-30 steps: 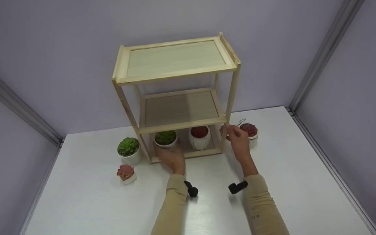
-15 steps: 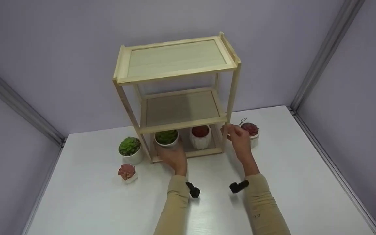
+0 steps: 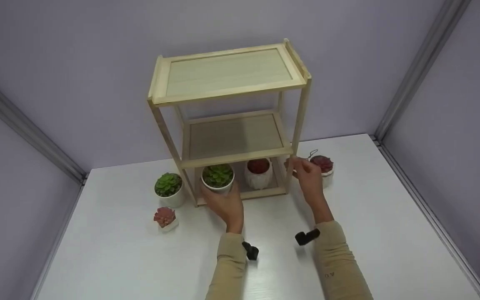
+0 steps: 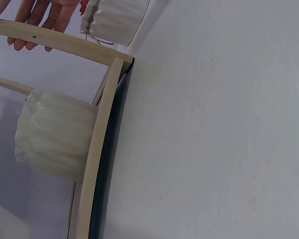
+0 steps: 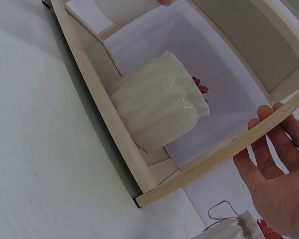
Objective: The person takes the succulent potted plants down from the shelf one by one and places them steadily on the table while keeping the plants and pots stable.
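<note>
My left hand (image 3: 225, 206) holds a white pot with a green succulent (image 3: 218, 176) by its near side, at the front left of the bottom shelf. Fingers and thumb of my right hand (image 3: 310, 179) pinch the front right post of the wooden shelf rack (image 3: 236, 91); the right wrist view shows that right hand (image 5: 284, 184) with fingertips on the post (image 5: 229, 149). Beside the held pot, a ribbed white pot with a red plant (image 3: 258, 177) stands on the bottom shelf. Whether the held pot touches the shelf is hidden.
Left of the rack stand another green succulent in a white pot (image 3: 169, 189) and a small pink succulent (image 3: 166, 218). Right of it, behind my right hand, is a dark red succulent in a white pot (image 3: 323, 168) tied with string. Walls enclose the white table (image 3: 390, 233).
My left hand has drawn the potted green succulent slightly toward me, and more of its leaves show below the middle shelf. My right hand stays on the post. The head view has shifted slightly.
</note>
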`<move>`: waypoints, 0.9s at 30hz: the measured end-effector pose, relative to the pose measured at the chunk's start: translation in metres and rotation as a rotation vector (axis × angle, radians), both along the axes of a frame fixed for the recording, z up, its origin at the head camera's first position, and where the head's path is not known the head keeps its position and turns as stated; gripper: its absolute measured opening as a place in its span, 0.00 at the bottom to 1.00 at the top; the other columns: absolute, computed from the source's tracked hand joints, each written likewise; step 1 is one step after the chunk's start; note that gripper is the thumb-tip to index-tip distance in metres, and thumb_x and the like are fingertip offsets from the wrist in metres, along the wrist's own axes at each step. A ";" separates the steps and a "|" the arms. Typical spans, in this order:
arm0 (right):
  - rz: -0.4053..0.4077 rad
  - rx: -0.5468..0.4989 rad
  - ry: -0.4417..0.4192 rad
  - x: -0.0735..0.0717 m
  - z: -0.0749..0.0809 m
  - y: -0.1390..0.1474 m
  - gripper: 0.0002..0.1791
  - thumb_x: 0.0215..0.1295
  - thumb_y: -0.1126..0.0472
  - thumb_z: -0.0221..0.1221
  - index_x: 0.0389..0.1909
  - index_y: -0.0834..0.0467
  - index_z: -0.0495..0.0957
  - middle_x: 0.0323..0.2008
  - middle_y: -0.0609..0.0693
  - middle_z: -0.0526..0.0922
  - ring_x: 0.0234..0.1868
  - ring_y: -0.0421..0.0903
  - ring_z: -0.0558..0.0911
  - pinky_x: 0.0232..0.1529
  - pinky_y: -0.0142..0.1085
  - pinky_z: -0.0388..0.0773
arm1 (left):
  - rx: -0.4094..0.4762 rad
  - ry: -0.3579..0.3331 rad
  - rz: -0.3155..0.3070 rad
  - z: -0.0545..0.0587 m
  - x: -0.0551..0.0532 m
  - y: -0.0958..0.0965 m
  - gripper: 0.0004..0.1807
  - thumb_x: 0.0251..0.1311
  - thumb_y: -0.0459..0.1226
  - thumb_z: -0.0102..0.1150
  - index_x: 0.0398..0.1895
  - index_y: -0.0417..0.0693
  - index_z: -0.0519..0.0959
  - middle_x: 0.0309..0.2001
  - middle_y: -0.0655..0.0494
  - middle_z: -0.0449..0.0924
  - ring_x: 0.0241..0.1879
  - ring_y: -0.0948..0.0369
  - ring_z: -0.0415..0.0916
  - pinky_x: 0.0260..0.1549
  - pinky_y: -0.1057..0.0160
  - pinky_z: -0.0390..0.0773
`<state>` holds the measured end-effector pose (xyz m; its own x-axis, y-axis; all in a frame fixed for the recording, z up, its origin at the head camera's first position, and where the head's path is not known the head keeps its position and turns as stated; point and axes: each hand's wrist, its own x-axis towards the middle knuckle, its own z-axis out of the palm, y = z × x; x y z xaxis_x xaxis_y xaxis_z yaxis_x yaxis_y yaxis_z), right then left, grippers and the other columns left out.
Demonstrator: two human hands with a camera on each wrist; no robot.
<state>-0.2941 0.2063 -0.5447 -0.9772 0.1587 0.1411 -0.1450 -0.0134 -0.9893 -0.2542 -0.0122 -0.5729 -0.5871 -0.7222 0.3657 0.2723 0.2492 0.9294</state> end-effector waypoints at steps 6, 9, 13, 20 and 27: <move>0.025 -0.021 0.000 -0.001 0.000 0.000 0.24 0.81 0.52 0.56 0.57 0.72 0.82 0.55 0.70 0.86 0.60 0.58 0.86 0.61 0.40 0.86 | 0.010 0.005 0.017 0.006 0.009 0.002 0.53 0.52 0.33 0.81 0.80 0.46 0.61 0.74 0.44 0.69 0.75 0.47 0.67 0.75 0.42 0.67; 0.016 -0.013 -0.006 -0.001 0.000 0.000 0.25 0.81 0.51 0.56 0.56 0.71 0.83 0.55 0.70 0.86 0.61 0.59 0.85 0.61 0.39 0.86 | 0.028 0.014 0.001 0.007 0.014 0.004 0.54 0.51 0.32 0.82 0.80 0.47 0.60 0.74 0.45 0.68 0.75 0.47 0.67 0.75 0.41 0.68; 0.013 -0.002 -0.017 0.000 0.000 0.000 0.25 0.81 0.50 0.57 0.56 0.69 0.84 0.55 0.69 0.86 0.61 0.58 0.85 0.63 0.41 0.85 | 0.037 -0.010 -0.013 0.007 0.022 0.006 0.55 0.50 0.35 0.83 0.80 0.47 0.60 0.74 0.44 0.68 0.75 0.46 0.67 0.74 0.41 0.69; 0.012 -0.021 -0.018 0.000 -0.001 0.000 0.25 0.80 0.49 0.58 0.57 0.68 0.84 0.56 0.68 0.87 0.61 0.58 0.85 0.66 0.47 0.83 | 0.027 -0.051 0.005 0.009 0.037 0.007 0.58 0.48 0.40 0.86 0.80 0.42 0.60 0.75 0.42 0.68 0.75 0.45 0.67 0.74 0.40 0.69; 0.009 -0.020 0.000 0.000 -0.002 0.001 0.27 0.78 0.44 0.59 0.55 0.66 0.85 0.55 0.67 0.87 0.60 0.57 0.86 0.65 0.49 0.83 | 0.019 -0.020 0.035 0.017 0.044 0.003 0.59 0.44 0.39 0.88 0.79 0.39 0.62 0.74 0.42 0.69 0.75 0.45 0.68 0.73 0.41 0.70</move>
